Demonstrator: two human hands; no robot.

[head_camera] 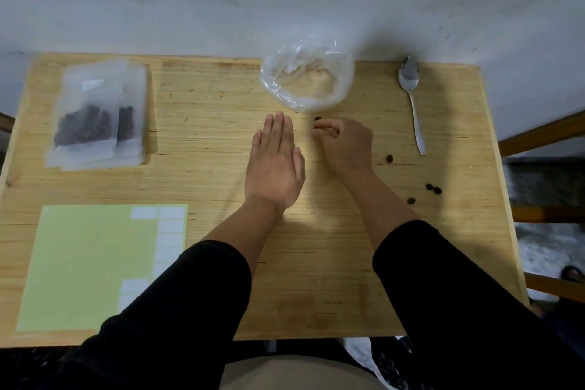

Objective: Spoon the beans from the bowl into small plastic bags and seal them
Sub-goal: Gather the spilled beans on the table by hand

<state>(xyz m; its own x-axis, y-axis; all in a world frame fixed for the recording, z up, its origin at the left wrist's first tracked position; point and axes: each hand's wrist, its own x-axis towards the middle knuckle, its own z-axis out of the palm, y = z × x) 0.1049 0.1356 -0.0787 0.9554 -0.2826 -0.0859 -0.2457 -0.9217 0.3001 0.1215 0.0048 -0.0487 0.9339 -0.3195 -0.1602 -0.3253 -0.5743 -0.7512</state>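
Observation:
My left hand (274,165) lies flat on the wooden table (316,263), fingers straight and together. My right hand (343,144) is just right of it, fingers curled, thumb and forefinger tips pressed together. A dark bean (317,119) lies right beyond those fingertips; I see nothing between them. The clear plastic bowl (307,76) stands behind both hands and looks empty of beans. A metal spoon (411,95) lies at the far right. Several loose beans (433,188) are scattered right of my right forearm. Small plastic bags (95,117) holding beans are stacked at the far left.
A pale green sheet with white stickers (95,263) lies at the near left. A white wall rises directly behind the table. Wooden rails (544,133) stand off the table's right edge.

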